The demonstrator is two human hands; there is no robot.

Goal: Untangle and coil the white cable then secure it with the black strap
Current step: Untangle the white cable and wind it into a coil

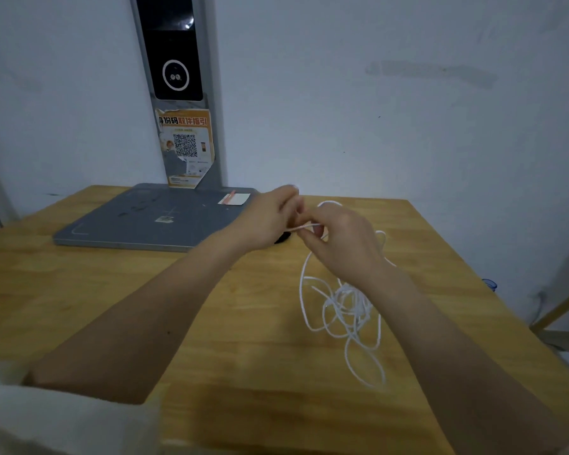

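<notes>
Both hands up over the far middle of the table (112, 290), pinching a short run of the cable (342, 303) between them. Left hand (270, 221): fingers curled, tips closed on the strand. Right hand (342, 244): thumb and forefinger clamped on the same strand, just beside the left. My read: 2 close pinch points give a taut bit to work with, probably an end or a kink being picked free, so untangling has only just begun.

The held stretch runs roughly left-right, near level. From the right hand the cable drops to the table and trails toward the camera; overall long axis is far-to-near. The bulk is a loose snarl of overlapping loops under the right forearm, 1 long loop pointing at the near edge. No coil yet.

Strap (282, 238): only a dark bit shows on the table under the left hand, mostly hidden. Likely parked there for later.

Grey base plate (151, 218) sits left of the hands, clear of the cable.
</notes>
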